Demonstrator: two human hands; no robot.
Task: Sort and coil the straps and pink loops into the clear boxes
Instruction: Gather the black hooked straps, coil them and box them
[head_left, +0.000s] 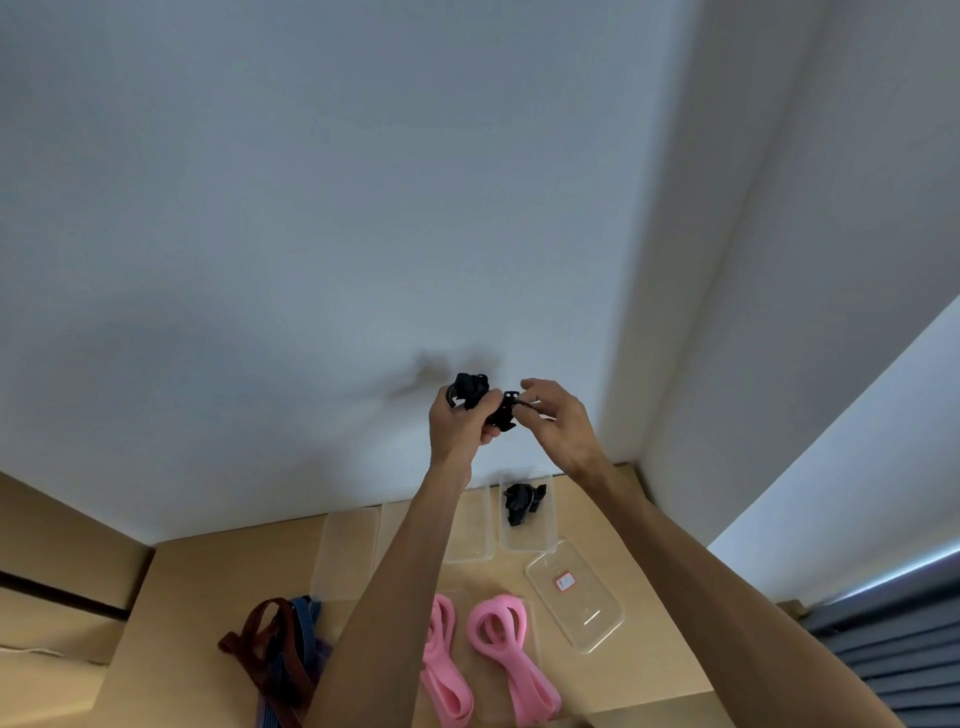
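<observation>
Up against the wall, my left hand and right hand grasp a black strap, coiling it; one bundle sits boxed, pink loops and coloured straps wait.

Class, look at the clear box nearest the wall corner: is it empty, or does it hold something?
Not empty. The clear box holds one bundled black strap, seen inside its walls.

Two pink loops, two black straps, five clear boxes, one strap tangle.
</observation>
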